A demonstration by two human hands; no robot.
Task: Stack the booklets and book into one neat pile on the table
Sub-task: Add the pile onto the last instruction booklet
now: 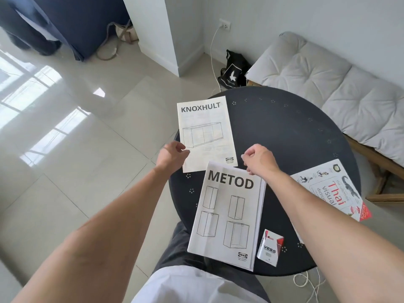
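The KNOXHULT booklet (206,132) lies on the far left of the round black table (284,132), its left edge overhanging the rim. The thicker METOD booklet (227,213) lies nearer me, with its near edge over the rim. A Thai visual dictionary book (332,189) lies at the right edge, partly under my right forearm. My left hand (172,155) has its curled fingertips at the KNOXHULT booklet's lower left edge; a grip is not plain. My right hand (259,159) hovers with curled fingers just right of that booklet's lower right corner, holding nothing.
A small white and red VESS box (270,248) stands on the table by the METOD booklet. A bench with grey cushions (323,84) runs behind the table on the right. A black bag (234,71) and cables lie on the tiled floor.
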